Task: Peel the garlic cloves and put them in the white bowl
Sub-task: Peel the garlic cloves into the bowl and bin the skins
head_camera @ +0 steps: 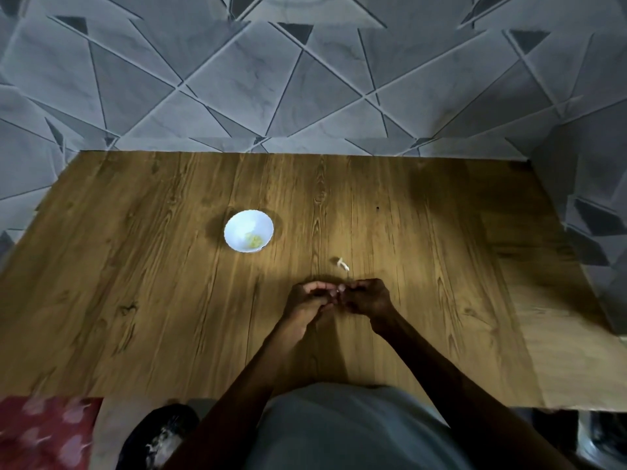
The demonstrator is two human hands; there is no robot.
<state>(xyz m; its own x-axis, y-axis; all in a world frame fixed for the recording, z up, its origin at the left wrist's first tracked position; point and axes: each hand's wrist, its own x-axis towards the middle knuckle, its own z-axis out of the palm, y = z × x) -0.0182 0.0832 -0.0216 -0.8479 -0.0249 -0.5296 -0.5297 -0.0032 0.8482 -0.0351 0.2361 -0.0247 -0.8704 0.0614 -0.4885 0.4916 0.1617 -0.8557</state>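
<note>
A small white bowl (248, 231) stands on the wooden table (135, 266), left of centre, with a few pale yellow peeled cloves at its bottom. Nearer to me, my left hand (310, 301) and my right hand (368, 298) meet fingertip to fingertip just above the table. Between them they pinch a small pale garlic clove (339, 289), mostly hidden by the fingers. A scrap of white garlic skin (342, 263) lies on the table just beyond my hands.
A grey wall with a geometric triangle pattern (305, 79) rises behind the table's far edge. At the lower left, beyond the near table edge, are a red patterned cloth (44, 432) and a dark round object (159, 435).
</note>
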